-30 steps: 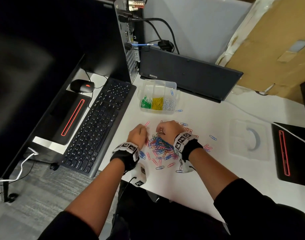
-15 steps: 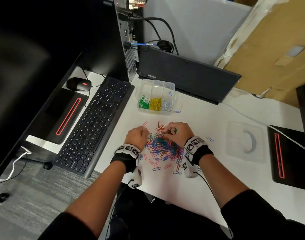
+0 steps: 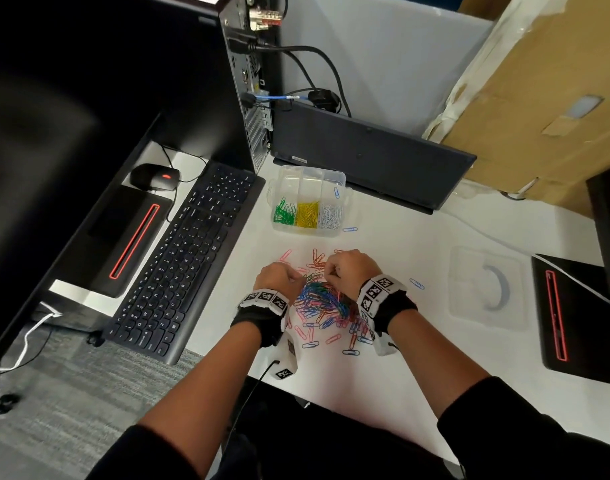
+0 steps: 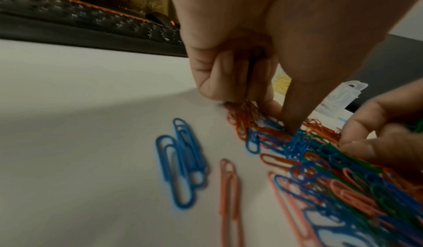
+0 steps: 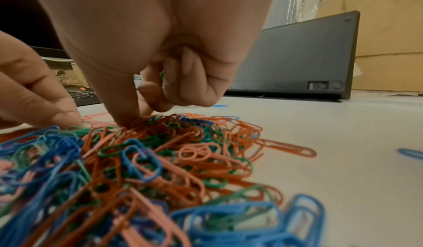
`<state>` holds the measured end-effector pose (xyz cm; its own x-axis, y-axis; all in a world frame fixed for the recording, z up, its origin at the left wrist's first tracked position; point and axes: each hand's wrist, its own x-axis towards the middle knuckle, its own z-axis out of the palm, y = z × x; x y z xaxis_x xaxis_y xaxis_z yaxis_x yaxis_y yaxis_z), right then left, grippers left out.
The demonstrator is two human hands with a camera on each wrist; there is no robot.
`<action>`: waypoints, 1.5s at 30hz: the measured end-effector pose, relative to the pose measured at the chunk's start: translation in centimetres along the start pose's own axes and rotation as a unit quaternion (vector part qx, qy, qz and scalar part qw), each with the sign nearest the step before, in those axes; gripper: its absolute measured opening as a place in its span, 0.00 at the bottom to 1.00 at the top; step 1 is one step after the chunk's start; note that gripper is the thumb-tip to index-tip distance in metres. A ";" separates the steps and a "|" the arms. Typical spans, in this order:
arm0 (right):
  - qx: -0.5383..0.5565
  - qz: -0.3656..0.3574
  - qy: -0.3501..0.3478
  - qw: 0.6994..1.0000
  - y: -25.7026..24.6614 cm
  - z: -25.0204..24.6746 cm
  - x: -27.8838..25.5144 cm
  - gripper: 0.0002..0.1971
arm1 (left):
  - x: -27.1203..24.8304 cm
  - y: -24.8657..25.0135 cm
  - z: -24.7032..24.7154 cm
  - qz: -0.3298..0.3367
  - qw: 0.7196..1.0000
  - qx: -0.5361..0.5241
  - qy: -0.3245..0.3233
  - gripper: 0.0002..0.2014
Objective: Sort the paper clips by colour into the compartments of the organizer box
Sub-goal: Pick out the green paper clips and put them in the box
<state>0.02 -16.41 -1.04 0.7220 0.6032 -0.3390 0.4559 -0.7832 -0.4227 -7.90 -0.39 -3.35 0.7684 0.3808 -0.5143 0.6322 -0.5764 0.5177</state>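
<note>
- The heap of mixed blue, orange, pink and green paper clips (image 3: 322,303) lies on the white desk (image 3: 418,358), near the front edge, between the two hands.
- The left hand (image 3: 275,276) is on the left edge of the heap. In the left wrist view its fingers are curled, with orange clips bunched at the fingertips (image 4: 231,91), and the thumb tip presses down into the clips.
- The right hand (image 3: 348,268) is at the far right edge of the heap. In the right wrist view its curled fingers (image 5: 183,88) hold a bit of green clip (image 5: 162,74), and the thumb tip touches the top of the heap.
- The clear plastic organizer box (image 3: 341,176) stands farther back on the desk, well apart from the hands.
- Its near row holds green clips (image 3: 284,213) in the left compartment, yellow clips (image 3: 307,213) in the middle one and white clips (image 3: 329,214) in the right one.
- One blue clip (image 3: 336,192) lies in the far right compartment; another blue clip (image 3: 349,229) lies on the desk just beside the box's near right corner.
- A clear plastic lid (image 3: 487,289) lies flat on the desk to the right of the heap.
- A black keyboard (image 3: 186,261) is to the left, and a dark laptop (image 3: 366,154) stands behind the box.
</note>
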 end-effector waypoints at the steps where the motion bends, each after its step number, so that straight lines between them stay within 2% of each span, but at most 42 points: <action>1: -0.004 0.003 -0.006 1.000 0.1 -0.1 0.0 0.06 | 0.1 0.0 0.0 0.002 1.000 -0.001 -0.009 0.10; 5: 0.025 0.011 -0.006 1.000 0.6 -0.4 -0.2 0.06 | 0.0 0.1 -0.1 0.032 0.999 -0.020 -0.020 0.11; 8: 0.086 0.007 -0.006 0.996 0.7 -0.8 -0.4 0.01 | -0.2 -0.1 -0.5 0.052 0.996 -0.072 -0.029 0.14; 9: 0.090 0.000 -0.017 0.996 0.5 -0.9 -0.5 0.02 | -0.2 -0.3 -0.5 0.061 0.993 -0.095 -0.024 0.15; 12: 0.040 0.002 -0.048 0.998 -0.6 -0.5 -0.5 0.09 | -0.1 -1.0 -0.4 0.080 0.987 -0.137 -0.022 0.19; 15: 0.002 0.007 -0.042 0.999 -1.1 0.1 -0.4 0.09 | -0.2 -1.3 -0.3 0.092 0.985 -0.140 -0.033 0.18; 19: 0.073 0.003 -0.039 0.997 -0.9 0.0 -0.7 0.07 | -0.2 -1.3 -0.2 0.097 0.982 -0.161 -0.019 0.15; 24: 0.178 0.007 -0.022 0.984 0.5 -0.1 -1.2 0.04 | 0.1 -1.4 0.0 0.118 0.978 -0.171 -0.016 0.18; 28: 0.209 0.027 -0.021 0.977 1.4 -0.4 -1.8 0.06 | 0.0 -1.3 0.0 0.158 0.974 -0.159 -0.018 0.12; 30: 0.210 0.028 -0.034 0.977 1.6 -0.5 -2.1 0.06 | 0.1 -1.4 0.1 0.163 0.972 -0.168 -0.008 0.11; 32: 0.208 0.029 -0.049 0.976 1.8 -0.8 -2.3 0.07 | 0.1 -1.3 0.2 0.139 0.973 -0.181 -0.016 0.11; 34: 0.184 0.033 -0.070 0.980 2.0 -1.1 -2.4 0.08 | 0.1 -1.2 0.1 0.111 0.976 -0.187 -0.013 0.13; 37: 0.135 0.039 -0.099 0.985 1.9 -1.5 -2.6 0.05 | 0.1 -1.1 0.0 0.105 0.977 -0.187 -0.001 0.19; 40: 0.104 0.037 -0.049 0.993 0.9 -1.6 -2.2 0.07 | 0.1 -0.9 0.0 0.130 0.977 -0.169 0.000 0.21; 42: 0.080 0.023 -0.006 0.996 -0.2 -1.6 -1.5 0.07 | 0.0 -0.8 0.0 0.136 0.975 -0.176 -0.008 0.17; 45: 0.043 -0.006 0.002 0.999 -1.5 -1.3 -0.3 0.05 | 0.2 -1.2 0.4 0.139 0.970 -0.199 -0.014 0.15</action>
<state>-0.20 -15.60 0.80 0.7184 0.6125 -0.3298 0.4194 -0.7596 -0.4971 -8.53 0.08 -4.29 0.9155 0.2267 -0.3323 0.3929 -0.3267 0.8596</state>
